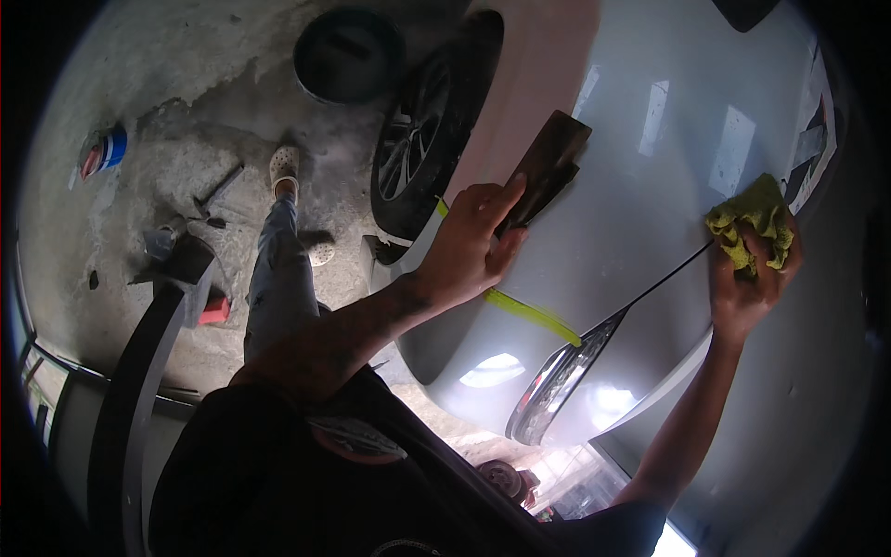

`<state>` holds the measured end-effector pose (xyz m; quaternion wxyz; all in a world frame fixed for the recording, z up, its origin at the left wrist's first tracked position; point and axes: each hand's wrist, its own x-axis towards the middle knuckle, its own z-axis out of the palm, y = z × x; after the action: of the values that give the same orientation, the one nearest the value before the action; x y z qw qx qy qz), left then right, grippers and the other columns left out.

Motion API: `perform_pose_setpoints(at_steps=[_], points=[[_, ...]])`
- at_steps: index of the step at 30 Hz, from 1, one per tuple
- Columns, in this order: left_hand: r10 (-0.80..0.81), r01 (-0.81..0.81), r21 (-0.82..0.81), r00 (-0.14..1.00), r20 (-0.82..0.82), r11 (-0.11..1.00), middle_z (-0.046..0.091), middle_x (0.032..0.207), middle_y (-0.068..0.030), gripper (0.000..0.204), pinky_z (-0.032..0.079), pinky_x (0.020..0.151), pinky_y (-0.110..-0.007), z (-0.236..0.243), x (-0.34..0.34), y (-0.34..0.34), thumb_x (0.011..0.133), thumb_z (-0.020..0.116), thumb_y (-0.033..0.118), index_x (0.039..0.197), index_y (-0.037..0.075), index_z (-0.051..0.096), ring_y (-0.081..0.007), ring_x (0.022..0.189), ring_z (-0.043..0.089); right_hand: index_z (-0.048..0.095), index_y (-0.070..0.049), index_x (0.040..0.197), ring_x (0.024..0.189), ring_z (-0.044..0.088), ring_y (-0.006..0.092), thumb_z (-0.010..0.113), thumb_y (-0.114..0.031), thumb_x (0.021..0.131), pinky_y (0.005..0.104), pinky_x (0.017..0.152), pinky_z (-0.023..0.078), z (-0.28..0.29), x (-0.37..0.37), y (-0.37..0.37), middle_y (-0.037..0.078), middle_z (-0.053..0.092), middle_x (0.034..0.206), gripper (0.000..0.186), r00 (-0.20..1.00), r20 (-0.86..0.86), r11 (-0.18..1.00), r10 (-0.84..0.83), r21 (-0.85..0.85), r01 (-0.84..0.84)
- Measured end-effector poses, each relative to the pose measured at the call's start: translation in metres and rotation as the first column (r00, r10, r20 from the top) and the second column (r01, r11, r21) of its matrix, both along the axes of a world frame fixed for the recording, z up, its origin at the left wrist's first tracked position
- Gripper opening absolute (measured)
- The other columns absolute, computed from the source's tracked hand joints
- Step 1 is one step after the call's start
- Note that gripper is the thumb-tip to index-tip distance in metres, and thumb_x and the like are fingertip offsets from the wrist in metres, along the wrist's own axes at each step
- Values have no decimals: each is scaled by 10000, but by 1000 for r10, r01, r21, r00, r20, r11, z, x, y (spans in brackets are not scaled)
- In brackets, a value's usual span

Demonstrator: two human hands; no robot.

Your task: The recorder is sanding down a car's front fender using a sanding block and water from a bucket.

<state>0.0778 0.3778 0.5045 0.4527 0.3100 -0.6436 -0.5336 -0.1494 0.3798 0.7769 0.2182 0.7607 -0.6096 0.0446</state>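
1. Left hand (471,243) grips the block (549,165) over the car (640,200); a tilt could dig its edge in.
2. Right hand (745,295) clutches the cloth (756,206) beside the seam (673,274); trapped grit (if any) could scratch.

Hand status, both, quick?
Left hand: closed, holding a dark flat block.
Right hand: closed, holding a yellow-green cloth.

Room over panel (640,195); wheel (413,139) (probably) bars left.
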Motion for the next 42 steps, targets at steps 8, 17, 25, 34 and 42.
perform_pose_setpoints(at_steps=[8, 17, 25, 34, 42], points=[[27, -39, 119, 994, 105, 992, 640, 1138, -208, 572, 554, 727, -383, -25, -35, -98, 893, 683, 110, 1414, -21, 485, -314, 766, 682, 759, -99, 999, 1306, 477, 370, 798, -30, 692, 493, 1047, 443, -5, 1, -5, 130, 509, 1334, 317, 1000, 24, 1000, -11, 15, 11], [63, -78, 207, 995, 76, 975, 667, 1088, -191, 573, 548, 637, -344, -44, -28, -100, 896, 673, 165, 1419, 3, 504, -226, 676, 672, 758, -98, 996, 1321, 463, 392, 807, -47, 689, 529, 1049, 446, -3, 0, -3, 154, 493, 1359, 314, 999, 43, 999, -25, 30, 23], [47, -45, 42, 998, -50, 998, 631, 1182, -215, 617, 512, 950, -361, -17, -1, -17, 838, 735, 42, 1403, -12, 496, -286, 1071, 635, 749, -127, 996, 1325, 461, 387, 813, -90, 721, 533, 1024, 487, 6, -5, 1, 146, 489, 1356, 285, 1000, -6, 999, -19, 41, 19], [21, -17, 101, 999, -41, 995, 623, 1208, -193, 617, 516, 935, -372, -11, -26, -67, 853, 733, 103, 1420, 23, 503, -293, 1074, 646, 753, -141, 951, 1312, 473, 372, 830, -96, 698, 516, 1014, 490, 0, -6, 0, 137, 485, 1361, 268, 998, 10, 998, -55, 38, 54], [-55, 32, 304, 996, 67, 952, 644, 1137, -214, 502, 540, 858, -369, -3, -69, -190, 849, 712, 88, 1321, -14, 577, -368, 1030, 651, 768, -168, 913, 1271, 502, 358, 908, -65, 533, 488, 1034, 467, -4, 8, -52, 104, 505, 1361, 419, 946, -308, 972, -102, 172, 161]])
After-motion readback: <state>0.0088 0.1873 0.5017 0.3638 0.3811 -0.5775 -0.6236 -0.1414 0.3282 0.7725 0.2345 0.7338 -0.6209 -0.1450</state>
